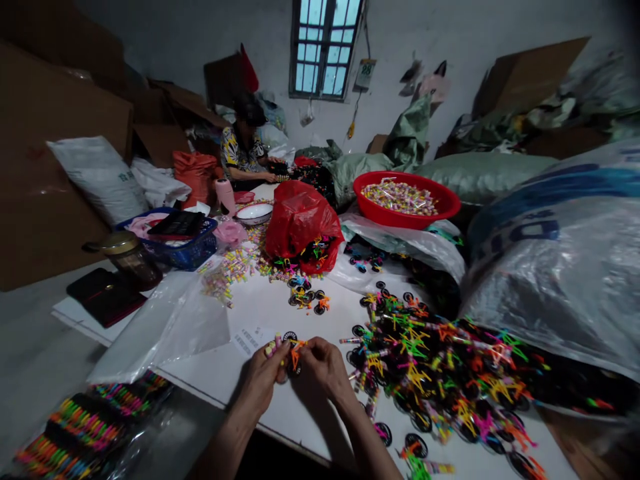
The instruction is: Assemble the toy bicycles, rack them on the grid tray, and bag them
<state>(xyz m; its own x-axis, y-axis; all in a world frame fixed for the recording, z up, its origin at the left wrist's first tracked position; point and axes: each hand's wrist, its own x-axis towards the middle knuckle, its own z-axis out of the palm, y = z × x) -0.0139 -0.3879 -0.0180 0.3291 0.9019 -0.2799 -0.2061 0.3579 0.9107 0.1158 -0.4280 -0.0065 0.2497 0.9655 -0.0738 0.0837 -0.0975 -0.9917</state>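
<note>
White table point(250, 300), dimly lit. Toy bike point(295, 357) near ctr: L hand point(263, 375) clamped on it + small tubes point(271, 349), prob. steadying; R hand point(326, 367) pinches opp. side. Bike pile point(415, 353) R, prob. for easy reach.

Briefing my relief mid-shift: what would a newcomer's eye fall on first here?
Likely the heap of multicoloured toy bicycles on the right of the white table. Behind it sits a red basin of small pastel pieces. Front and centre, the left hand holds an orange toy bicycle, the right hand at its frame.
</note>
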